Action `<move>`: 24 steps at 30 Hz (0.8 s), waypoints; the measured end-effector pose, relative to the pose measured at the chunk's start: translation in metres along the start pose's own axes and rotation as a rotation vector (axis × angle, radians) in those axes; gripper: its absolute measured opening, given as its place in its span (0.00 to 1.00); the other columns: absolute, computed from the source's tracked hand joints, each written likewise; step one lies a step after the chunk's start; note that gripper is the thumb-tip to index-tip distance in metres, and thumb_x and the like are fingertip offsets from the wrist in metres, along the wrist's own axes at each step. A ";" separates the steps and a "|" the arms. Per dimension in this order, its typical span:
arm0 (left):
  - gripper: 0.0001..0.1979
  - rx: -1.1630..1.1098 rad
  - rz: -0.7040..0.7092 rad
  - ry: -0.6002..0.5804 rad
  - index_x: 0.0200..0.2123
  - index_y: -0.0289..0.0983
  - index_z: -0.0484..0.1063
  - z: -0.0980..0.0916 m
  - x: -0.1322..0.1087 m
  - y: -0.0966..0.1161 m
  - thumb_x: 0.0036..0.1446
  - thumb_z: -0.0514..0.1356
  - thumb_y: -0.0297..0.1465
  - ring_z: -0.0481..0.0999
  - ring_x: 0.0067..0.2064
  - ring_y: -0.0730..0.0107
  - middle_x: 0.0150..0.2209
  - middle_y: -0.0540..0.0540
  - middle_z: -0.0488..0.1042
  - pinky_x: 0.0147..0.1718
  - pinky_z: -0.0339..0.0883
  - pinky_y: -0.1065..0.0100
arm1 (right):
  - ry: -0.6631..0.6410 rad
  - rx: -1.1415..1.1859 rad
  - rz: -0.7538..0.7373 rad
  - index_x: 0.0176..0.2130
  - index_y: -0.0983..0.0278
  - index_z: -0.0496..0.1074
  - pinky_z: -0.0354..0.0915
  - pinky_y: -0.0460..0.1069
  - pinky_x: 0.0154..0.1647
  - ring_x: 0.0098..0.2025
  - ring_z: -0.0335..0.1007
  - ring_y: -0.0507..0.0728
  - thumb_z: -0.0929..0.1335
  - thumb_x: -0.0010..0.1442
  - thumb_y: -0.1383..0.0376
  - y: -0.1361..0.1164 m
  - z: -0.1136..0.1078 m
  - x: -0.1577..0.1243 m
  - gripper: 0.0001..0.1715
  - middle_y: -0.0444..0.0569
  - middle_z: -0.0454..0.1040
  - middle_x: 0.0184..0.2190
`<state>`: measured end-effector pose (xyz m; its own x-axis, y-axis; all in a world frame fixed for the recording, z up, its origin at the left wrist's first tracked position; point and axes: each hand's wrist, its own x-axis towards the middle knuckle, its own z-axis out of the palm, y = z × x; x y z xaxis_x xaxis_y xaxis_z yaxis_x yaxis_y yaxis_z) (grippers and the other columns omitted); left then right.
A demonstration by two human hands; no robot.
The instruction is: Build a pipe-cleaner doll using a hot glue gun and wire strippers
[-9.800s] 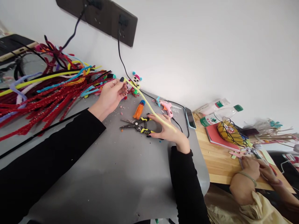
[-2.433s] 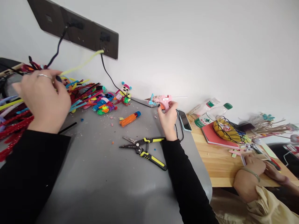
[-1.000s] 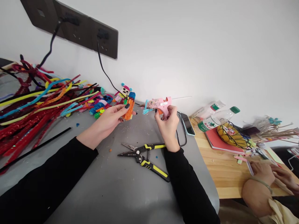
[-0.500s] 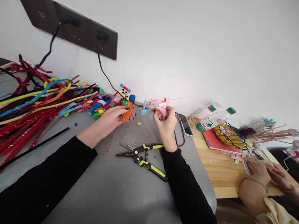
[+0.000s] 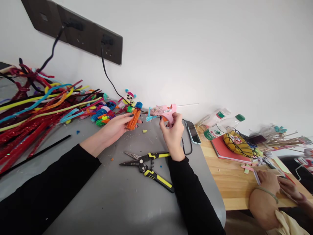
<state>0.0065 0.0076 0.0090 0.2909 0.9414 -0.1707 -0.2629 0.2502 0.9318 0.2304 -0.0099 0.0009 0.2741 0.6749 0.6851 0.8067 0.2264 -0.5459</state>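
Note:
My left hand (image 5: 114, 128) is closed round an orange pipe-cleaner bundle with a blue tip (image 5: 134, 117), held just above the grey table (image 5: 117, 195). My right hand (image 5: 172, 130) grips a pink glue gun (image 5: 163, 111), its nozzle pointing left toward the bundle, a small gap between them. Yellow-and-black cutters (image 5: 146, 163) lie open on the table just below both hands. A small yellow scrap (image 5: 144, 131) lies between my hands.
A heap of coloured pipe cleaners (image 5: 36, 111) fills the left side. Small pipe-cleaner figures (image 5: 127, 98) stand by the wall. A phone (image 5: 193, 131) lies at the table's right edge. Another person's hands (image 5: 274, 182) work at a wooden table (image 5: 232, 176) with bottles and a red book.
My left hand put down the yellow pipe cleaner and picked up the orange bundle. My right hand took the glue gun and brought its nozzle close to the bundle.

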 end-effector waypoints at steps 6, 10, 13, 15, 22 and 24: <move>0.16 0.030 -0.019 0.009 0.48 0.37 0.79 0.002 -0.003 0.000 0.57 0.67 0.35 0.80 0.49 0.55 0.47 0.39 0.84 0.46 0.73 0.60 | -0.004 -0.018 -0.014 0.44 0.61 0.66 0.61 0.48 0.31 0.26 0.62 0.52 0.71 0.57 0.56 0.001 -0.001 0.001 0.18 0.39 0.69 0.29; 0.19 0.072 0.012 0.012 0.46 0.39 0.79 0.001 -0.002 -0.002 0.51 0.71 0.37 0.80 0.53 0.52 0.50 0.39 0.83 0.48 0.75 0.58 | -0.004 -0.036 -0.033 0.44 0.60 0.66 0.61 0.48 0.30 0.25 0.62 0.52 0.70 0.58 0.56 0.002 -0.001 0.000 0.17 0.37 0.66 0.26; 0.24 0.152 0.050 0.018 0.48 0.39 0.77 0.000 0.000 -0.004 0.48 0.74 0.41 0.80 0.54 0.51 0.51 0.40 0.82 0.49 0.75 0.57 | -0.002 -0.029 -0.043 0.44 0.60 0.66 0.62 0.48 0.30 0.24 0.62 0.51 0.70 0.59 0.55 0.002 -0.001 0.000 0.17 0.38 0.68 0.27; 0.28 0.203 0.071 0.009 0.50 0.39 0.75 -0.002 0.001 -0.007 0.48 0.74 0.43 0.80 0.51 0.53 0.50 0.41 0.81 0.48 0.74 0.58 | 0.001 -0.025 -0.050 0.44 0.60 0.66 0.62 0.48 0.30 0.25 0.63 0.52 0.70 0.59 0.55 0.001 0.000 0.000 0.17 0.39 0.69 0.28; 0.26 0.225 0.008 0.020 0.50 0.39 0.66 0.001 0.000 -0.012 0.51 0.70 0.41 0.74 0.31 0.64 0.29 0.52 0.73 0.32 0.67 0.64 | -0.018 -0.032 -0.081 0.45 0.61 0.67 0.61 0.48 0.28 0.24 0.63 0.52 0.70 0.59 0.55 0.002 0.000 -0.001 0.17 0.39 0.67 0.26; 0.24 0.233 -0.011 0.037 0.50 0.39 0.65 0.005 -0.001 -0.009 0.53 0.68 0.39 0.72 0.30 0.64 0.27 0.53 0.71 0.31 0.65 0.64 | -0.032 -0.028 -0.101 0.45 0.61 0.67 0.61 0.48 0.28 0.24 0.62 0.52 0.69 0.59 0.55 0.003 0.000 -0.001 0.17 0.38 0.66 0.26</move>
<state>0.0130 0.0029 0.0024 0.2576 0.9477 -0.1886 -0.0389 0.2052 0.9779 0.2324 -0.0097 -0.0011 0.1745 0.6719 0.7198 0.8438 0.2746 -0.4610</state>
